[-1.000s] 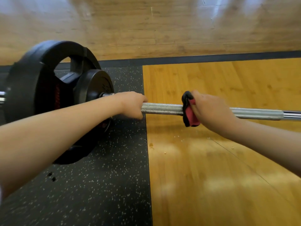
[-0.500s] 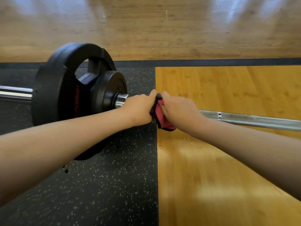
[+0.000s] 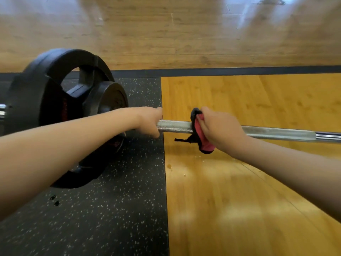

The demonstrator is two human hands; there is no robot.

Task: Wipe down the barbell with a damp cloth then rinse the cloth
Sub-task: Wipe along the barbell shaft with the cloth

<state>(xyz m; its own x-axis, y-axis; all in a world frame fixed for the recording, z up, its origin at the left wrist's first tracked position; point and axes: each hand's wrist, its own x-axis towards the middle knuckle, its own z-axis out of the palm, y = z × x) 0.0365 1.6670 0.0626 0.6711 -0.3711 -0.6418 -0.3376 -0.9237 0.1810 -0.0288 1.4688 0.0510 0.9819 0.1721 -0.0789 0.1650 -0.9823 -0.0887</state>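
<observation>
Left hand (image 3: 150, 121) grips the knurled barbell shaft (image 3: 175, 126) just inboard of the black weight plates (image 3: 60, 100), which sit on the speckled rubber mat (image 3: 110, 209). Right hand (image 3: 220, 131) is curled round the shaft a little to the right, clamping a red-and-black cloth (image 3: 200, 134) wrapped on it, a loose end dangling below; cloth's wetness probably can't be judged. The bar runs right over the wood platform (image 3: 249, 200).
</observation>
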